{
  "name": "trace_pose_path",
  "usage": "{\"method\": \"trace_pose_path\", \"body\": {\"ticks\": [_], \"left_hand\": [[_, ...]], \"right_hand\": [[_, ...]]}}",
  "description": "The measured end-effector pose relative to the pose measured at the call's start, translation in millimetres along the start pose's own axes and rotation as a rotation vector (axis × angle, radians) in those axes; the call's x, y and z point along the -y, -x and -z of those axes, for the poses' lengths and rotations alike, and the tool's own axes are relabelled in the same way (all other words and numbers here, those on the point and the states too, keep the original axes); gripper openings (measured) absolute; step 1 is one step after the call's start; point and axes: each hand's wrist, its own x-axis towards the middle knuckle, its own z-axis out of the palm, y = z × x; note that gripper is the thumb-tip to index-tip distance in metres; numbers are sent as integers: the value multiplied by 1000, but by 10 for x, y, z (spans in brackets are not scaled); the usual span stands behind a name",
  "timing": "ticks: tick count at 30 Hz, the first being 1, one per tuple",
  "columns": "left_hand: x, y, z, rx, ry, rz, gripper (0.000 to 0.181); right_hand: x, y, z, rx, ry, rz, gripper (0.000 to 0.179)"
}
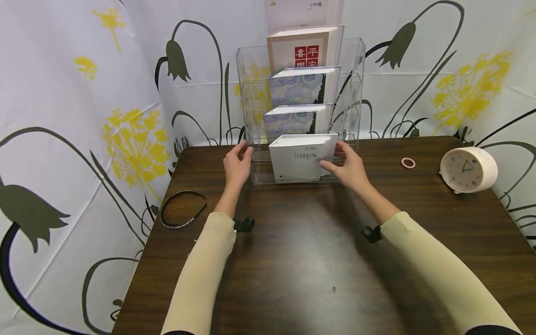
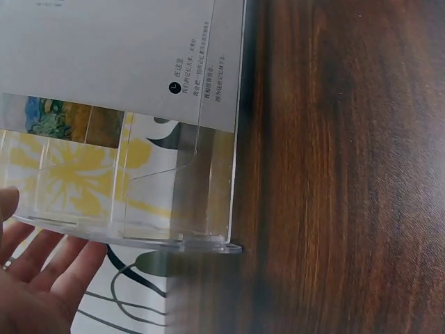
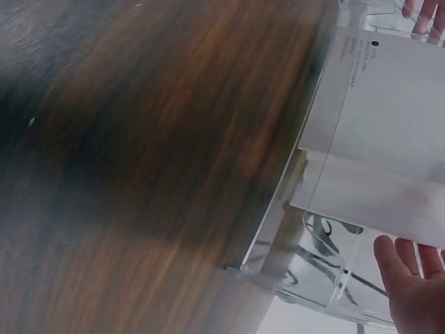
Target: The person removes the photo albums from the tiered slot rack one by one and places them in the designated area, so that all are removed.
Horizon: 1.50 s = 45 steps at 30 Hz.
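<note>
A clear plastic rack (image 1: 261,173) stands on the table and holds several thick books in tiers. A white book (image 1: 291,160) with handwritten-style characters sits in its lowest tier. My left hand (image 1: 237,168) is at the rack's left side; in the left wrist view its fairly straight fingers (image 2: 76,268) touch the clear side wall. On the other side, my right hand (image 1: 351,170) is at the white book's right edge, thumb in front and fingers beside it. The right wrist view shows that hand (image 3: 421,296) partly cut off, its fingers extended near the book's edge.
Above the white book are two books with blue painted covers (image 1: 291,123) and a beige book (image 1: 280,53) with red squares. A headband (image 1: 177,226) lies at left. A pink ring (image 1: 408,163) and a round clock (image 1: 465,170) are at right. A patterned curtain (image 1: 201,83) hangs behind.
</note>
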Motion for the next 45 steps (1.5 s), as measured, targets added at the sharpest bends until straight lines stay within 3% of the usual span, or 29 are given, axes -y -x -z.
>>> {"method": "trace_pose_path", "body": {"ticks": [5, 10, 14, 16, 22, 26, 30, 45], "left_hand": [[-17, -60, -25, -60, -40, 11, 32], [-2, -85, -38, -56, -58, 38, 33], [24, -92, -48, -45, -18, 81, 32], [16, -95, -38, -29, 45, 140, 32], [-91, -106, 5, 36, 267, 395, 33], [-114, -110, 14, 39, 324, 463, 33], [-111, -104, 19, 41, 338, 484, 31], [-88, -110, 17, 58, 291, 468, 28]], "right_hand": [[3, -91, -38, 5, 21, -36, 66], [9, -151, -60, -5, 38, -75, 61], [1, -167, -87, 1, 36, -90, 60], [-1, -172, -101, 13, 31, -97, 62], [-3, -211, -82, 56, 51, -125, 61], [-5, -223, -70, 90, 55, -126, 56], [-22, -224, -75, 99, 45, -129, 52], [-44, -207, -124, 56, -4, -89, 48]]}}
